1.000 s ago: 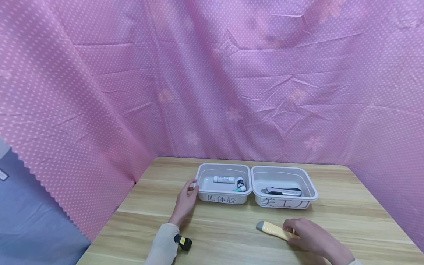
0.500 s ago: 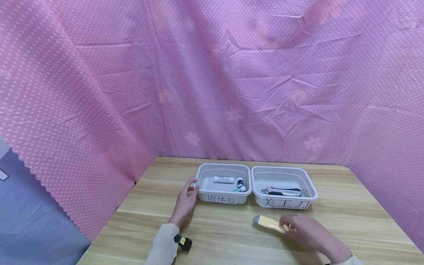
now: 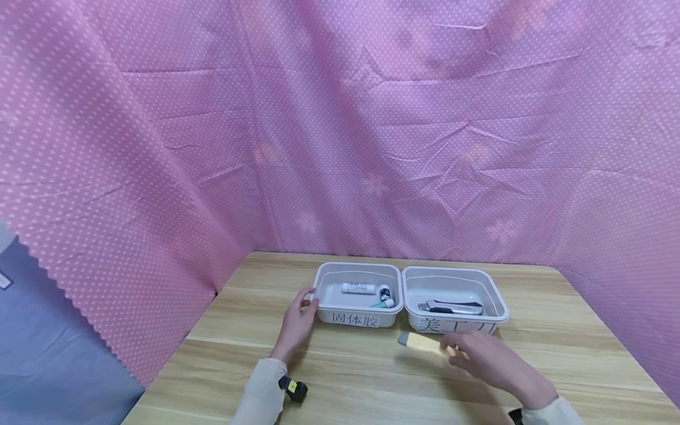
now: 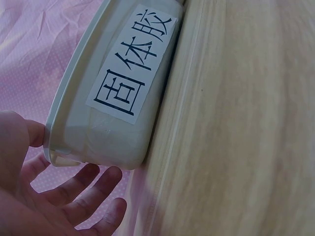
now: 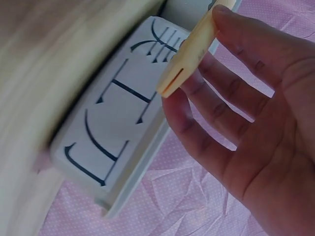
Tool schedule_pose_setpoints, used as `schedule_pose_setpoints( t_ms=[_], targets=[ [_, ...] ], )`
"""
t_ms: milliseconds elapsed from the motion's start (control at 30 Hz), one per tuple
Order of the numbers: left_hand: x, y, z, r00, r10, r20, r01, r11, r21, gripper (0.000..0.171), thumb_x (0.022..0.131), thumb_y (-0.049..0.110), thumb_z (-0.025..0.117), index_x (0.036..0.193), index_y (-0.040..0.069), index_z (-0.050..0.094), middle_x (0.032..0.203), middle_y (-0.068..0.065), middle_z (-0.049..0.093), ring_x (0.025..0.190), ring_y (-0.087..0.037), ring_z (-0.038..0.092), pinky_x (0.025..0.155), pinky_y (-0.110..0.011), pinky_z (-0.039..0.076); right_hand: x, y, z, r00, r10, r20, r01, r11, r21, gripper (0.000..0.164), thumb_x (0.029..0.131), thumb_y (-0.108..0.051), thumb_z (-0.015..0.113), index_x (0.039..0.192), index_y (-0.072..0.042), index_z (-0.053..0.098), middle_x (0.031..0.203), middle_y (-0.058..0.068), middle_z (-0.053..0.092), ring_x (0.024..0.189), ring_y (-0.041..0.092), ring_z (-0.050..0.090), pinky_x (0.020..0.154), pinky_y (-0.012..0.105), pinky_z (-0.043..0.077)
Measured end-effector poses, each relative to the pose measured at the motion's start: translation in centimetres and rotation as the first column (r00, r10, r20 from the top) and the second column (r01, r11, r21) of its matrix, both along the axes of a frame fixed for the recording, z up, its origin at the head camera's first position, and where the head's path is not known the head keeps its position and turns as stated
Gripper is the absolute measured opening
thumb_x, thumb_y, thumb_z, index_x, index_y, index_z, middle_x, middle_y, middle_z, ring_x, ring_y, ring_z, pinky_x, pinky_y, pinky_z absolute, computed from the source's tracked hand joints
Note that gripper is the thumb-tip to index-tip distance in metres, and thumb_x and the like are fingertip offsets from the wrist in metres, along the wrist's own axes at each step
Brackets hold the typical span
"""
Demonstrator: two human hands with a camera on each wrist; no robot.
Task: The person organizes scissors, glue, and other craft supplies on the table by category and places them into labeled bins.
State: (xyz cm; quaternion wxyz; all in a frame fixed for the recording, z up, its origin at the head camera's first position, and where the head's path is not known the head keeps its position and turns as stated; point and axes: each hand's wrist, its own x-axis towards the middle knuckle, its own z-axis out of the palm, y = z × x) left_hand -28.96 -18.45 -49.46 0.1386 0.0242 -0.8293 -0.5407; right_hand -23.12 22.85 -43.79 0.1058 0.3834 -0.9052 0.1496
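Observation:
My right hand (image 3: 486,360) pinches a yellow utility knife (image 3: 424,343) with a grey end, held over the table in front of the right white plastic box (image 3: 441,283). In the right wrist view thumb and fingertips grip the yellow handle (image 5: 189,54), which overlaps that box's label (image 5: 120,93). My left hand (image 3: 297,321) holds the left white plastic box (image 3: 388,320) at its near left corner. Seen from the left wrist, the thumb lies at the rim (image 4: 61,105) and the other fingers spread by the end wall.
White glue stick (image 3: 359,288) and a black-and-white one (image 3: 385,293), with a teal piece beside it, lie in the left box. A grey and black utility knife (image 3: 457,307) lies in the right box. Both boxes stand side by side on the wooden table (image 3: 350,378), before a pink curtain (image 3: 372,147).
My right hand has lifted the yellow utility knife and carried it forward and left, closer to the boxes. The left hand and both boxes have stayed put.

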Motion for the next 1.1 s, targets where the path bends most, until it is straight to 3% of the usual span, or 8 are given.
schedule_pose_setpoints(
  t_ms=[700, 1100],
  targets=[
    [0.0, 0.0, -0.1, 1.000, 0.003, 0.013, -0.003, 1.000, 0.001, 0.040, 0.106, 0.029, 0.056, 0.143, 0.014, 0.055, 0.123, -0.022, 0.066, 0.096, -0.030, 0.069, 0.075, -0.031, 0.053, -0.9, -2.0, 3.3, 0.998, -0.059, -0.036, 0.059, 0.998, 0.000, 0.021, 0.088, -0.016, 0.079, 0.107, -0.023, 0.071, 0.100, -0.010, 0.070, 0.086, 0.009, 0.066, 0.070, 0.031, 0.055],
    [0.1, 0.1, 0.1, 1.000, 0.000, 0.012, 0.000, 1.000, 0.000, 0.040, 0.106, 0.029, 0.056, 0.143, 0.014, 0.055, 0.123, -0.023, 0.065, 0.096, -0.030, 0.069, 0.075, -0.031, 0.053, -1.5, -2.7, 5.4, 0.991, -0.085, -0.106, 0.082, 0.996, -0.027, 0.020, 0.086, -0.018, 0.082, 0.103, -0.021, 0.071, 0.089, -0.011, 0.067, 0.075, 0.005, 0.060, 0.062, 0.025, 0.049]
  ],
)
